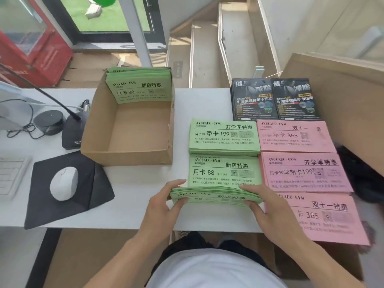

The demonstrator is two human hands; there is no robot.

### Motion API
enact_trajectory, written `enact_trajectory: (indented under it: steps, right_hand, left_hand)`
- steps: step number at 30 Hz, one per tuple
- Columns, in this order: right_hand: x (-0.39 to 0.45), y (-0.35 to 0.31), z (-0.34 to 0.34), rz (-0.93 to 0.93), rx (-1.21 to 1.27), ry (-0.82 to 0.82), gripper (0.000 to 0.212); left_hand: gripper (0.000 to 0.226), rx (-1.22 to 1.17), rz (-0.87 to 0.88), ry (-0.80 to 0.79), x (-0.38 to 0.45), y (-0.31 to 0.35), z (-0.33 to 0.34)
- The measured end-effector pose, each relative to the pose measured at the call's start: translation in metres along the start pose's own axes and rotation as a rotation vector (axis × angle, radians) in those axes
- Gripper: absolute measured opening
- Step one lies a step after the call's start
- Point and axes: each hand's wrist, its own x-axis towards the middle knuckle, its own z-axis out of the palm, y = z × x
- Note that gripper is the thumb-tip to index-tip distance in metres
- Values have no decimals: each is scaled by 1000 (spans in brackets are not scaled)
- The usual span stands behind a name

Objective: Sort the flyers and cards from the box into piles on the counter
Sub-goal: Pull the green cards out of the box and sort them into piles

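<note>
Your left hand grips the left end of a green flyer stack, fingers curled over its far edge and thumb under the near side. Your right hand holds the right end, fingers laid across the top and curled at the edge. The stack sits low over the white counter, at 6 o'clock from the green pile marked 88, overlapping its near edge; whether it rests on the pile cannot be told.

At 12 o'clock from that pile lies the green pile marked 199. At 3 o'clock stand three pink piles in a column, with two black flyer piles at the far end.

The cardboard box sits at 10 o'clock from your hands, with green flyers leaning against its far wall.

A white mouse rests on a black pad at 9 o'clock.
</note>
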Motion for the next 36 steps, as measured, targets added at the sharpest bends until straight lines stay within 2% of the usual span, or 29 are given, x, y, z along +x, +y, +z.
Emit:
enact_trajectory:
  steps: [3, 7, 13, 16, 19, 22, 26, 29, 36]
  right_hand:
    - [2, -4, -4, 12, 51, 54, 51]
    - [24, -9, -11, 75, 74, 126, 51]
    - [68, -4, 4, 114, -338, 126, 56]
    - [74, -4, 12, 36, -530, 128, 59]
    - [63, -18, 18, -38, -570, -22, 52]
    - [48, -19, 34, -66, -582, -189, 55]
    - [50, -6, 41, -10, -600, -150, 65]
    - [57, -3, 35, -13, -612, -114, 65]
    - [63, -7, 19, 24, -640, -153, 73]
  left_hand:
    - [60, -50, -45, 48, 0, 6, 1]
    - [73, -97, -92, 71, 22, 16, 7]
    - [77, 31, -144, 100, 65, 14, 27]
    - [90, 100, -157, 89, 70, 6, 32]
    - [115, 96, -196, 16, 61, -4, 31]
    - [132, 149, -161, -51, 49, -14, 33]
    - [115, 253, -47, 6, 46, -13, 40]
    - [108, 256, -54, 20, 55, -12, 44]
    - [104, 287, -74, 8, 61, -6, 50]
